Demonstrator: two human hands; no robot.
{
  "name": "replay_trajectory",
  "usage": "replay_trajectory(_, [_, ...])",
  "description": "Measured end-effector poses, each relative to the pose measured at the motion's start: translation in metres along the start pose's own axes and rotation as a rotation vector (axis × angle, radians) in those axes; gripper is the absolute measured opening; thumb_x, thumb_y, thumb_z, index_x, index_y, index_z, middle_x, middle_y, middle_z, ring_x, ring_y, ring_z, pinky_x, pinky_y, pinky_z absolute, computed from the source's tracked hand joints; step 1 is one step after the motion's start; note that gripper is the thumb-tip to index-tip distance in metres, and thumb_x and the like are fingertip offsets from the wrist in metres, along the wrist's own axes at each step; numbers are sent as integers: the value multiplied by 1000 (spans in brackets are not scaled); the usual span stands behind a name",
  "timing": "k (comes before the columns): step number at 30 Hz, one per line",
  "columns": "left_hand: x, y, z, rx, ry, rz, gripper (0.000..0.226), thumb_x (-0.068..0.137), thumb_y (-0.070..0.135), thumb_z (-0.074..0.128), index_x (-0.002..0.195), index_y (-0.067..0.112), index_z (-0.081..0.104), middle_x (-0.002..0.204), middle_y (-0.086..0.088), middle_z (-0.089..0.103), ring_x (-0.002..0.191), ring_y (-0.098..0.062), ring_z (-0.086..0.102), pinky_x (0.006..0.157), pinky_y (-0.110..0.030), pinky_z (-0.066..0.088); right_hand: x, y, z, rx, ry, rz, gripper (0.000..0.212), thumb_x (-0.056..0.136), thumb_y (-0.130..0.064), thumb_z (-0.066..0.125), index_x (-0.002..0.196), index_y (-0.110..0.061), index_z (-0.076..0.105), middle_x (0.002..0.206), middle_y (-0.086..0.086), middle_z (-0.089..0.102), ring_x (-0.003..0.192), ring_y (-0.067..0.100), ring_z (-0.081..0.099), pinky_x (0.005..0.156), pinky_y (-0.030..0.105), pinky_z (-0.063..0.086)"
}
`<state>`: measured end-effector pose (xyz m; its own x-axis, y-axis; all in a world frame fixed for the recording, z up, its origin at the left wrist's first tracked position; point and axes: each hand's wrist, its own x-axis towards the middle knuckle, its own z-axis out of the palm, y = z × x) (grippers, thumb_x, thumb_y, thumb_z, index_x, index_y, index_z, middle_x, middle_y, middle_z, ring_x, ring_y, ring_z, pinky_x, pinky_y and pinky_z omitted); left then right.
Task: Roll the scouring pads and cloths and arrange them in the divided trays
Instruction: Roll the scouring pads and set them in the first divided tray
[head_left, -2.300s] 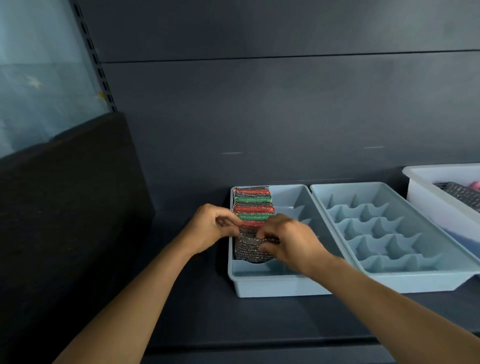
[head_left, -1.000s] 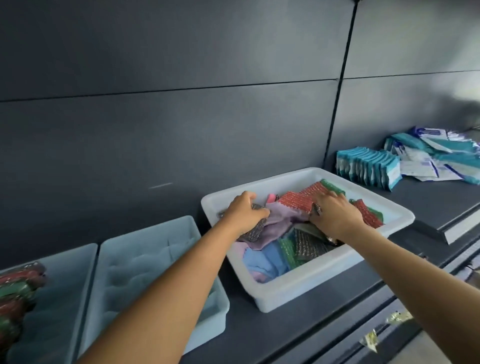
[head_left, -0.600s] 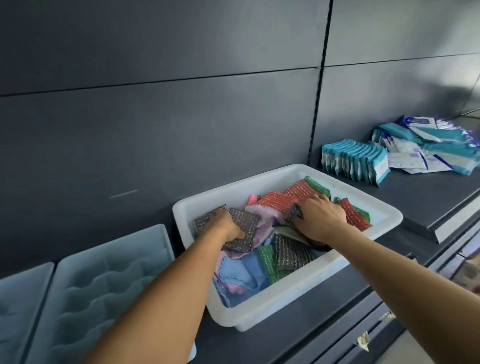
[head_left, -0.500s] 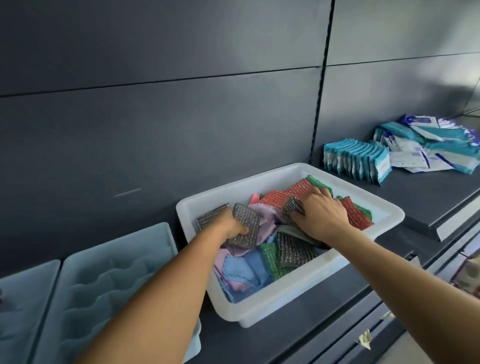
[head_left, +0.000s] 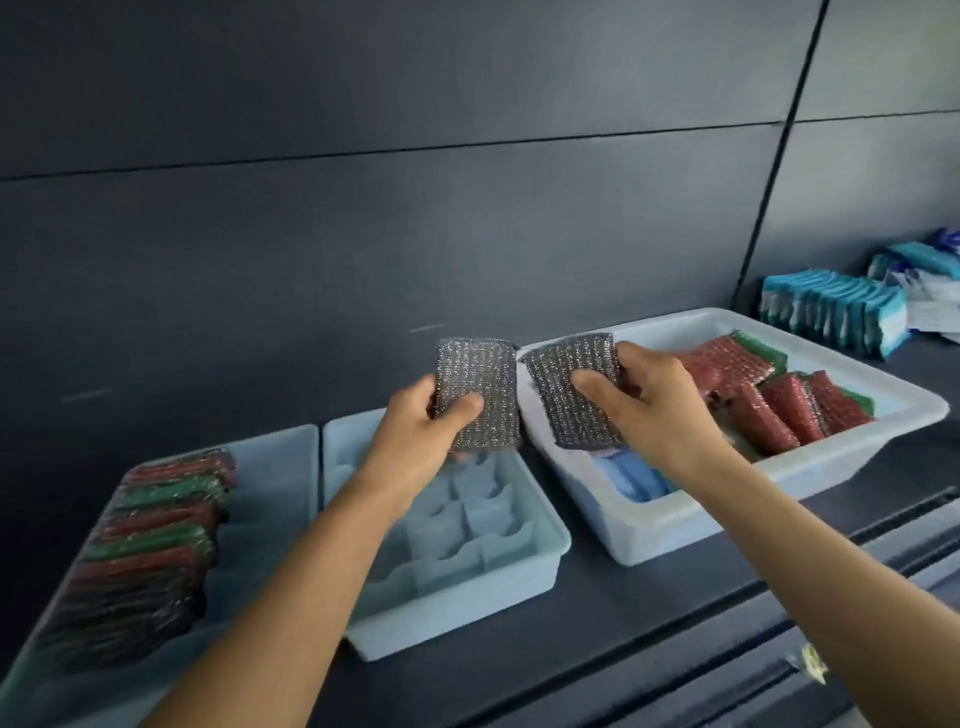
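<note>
— Silver mesh, both of them?
— Yes; the left hand (head_left: 415, 436) gripped the left pad (head_left: 483, 374) upright, thumb on its face, above the empty tray (head_left: 457, 623); the right hand (head_left: 654, 410) pinched the right pad (head_left: 550, 374) over the bin (head_left: 675, 530).
— Did they touch?
— They were just beside each other; I couldn't tell. Red pads (head_left: 774, 410) and a blue cloth (head_left: 631, 480) lay in the bin; rolled pads (head_left: 150, 540) lined the far-left tray (head_left: 280, 467).

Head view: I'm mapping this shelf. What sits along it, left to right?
Tray of rolled pads, empty divided tray, white bin of loose pads and cloths, stack of blue packets.
</note>
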<state>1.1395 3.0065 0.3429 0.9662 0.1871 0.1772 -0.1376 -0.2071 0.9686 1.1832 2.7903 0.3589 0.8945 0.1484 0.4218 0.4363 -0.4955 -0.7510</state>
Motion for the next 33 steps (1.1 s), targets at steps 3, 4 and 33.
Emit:
replay_trajectory(3, [-41, -12, -57, 50, 48, -24, 8, 94, 21, 63, 101, 26, 63, 96, 9, 73, 84, -12, 71, 61, -29, 57, -17, -32, 45, 64, -79, -38, 44, 83, -50, 62, 76, -7, 52, 63, 7, 63, 54, 20, 51, 56, 37, 50])
replay_trajectory(4, [-55, -16, -78, 74, 70, -31, 10, 94, 23, 63, 103, 27, 62, 99, 9, 73, 85, -12, 71, 63, -31, 58, -23, -44, 62, 76, -113, -65, 49, 80, -56, 59, 80, -7, 53, 69, 12, 64, 60, 29, 56, 60, 43, 53])
replay_trajectory(33, [-174, -63, -326, 455, 75, -3, 25, 78, 21, 81, 97, 32, 70, 97, 11, 72, 93, -1, 65, 85, -21, 48, -108, -159, 277, 56, -418, -99, 9, 86, -18, 69, 79, -18, 64, 59, -4, 57, 53, 22, 52, 53, 42, 54])
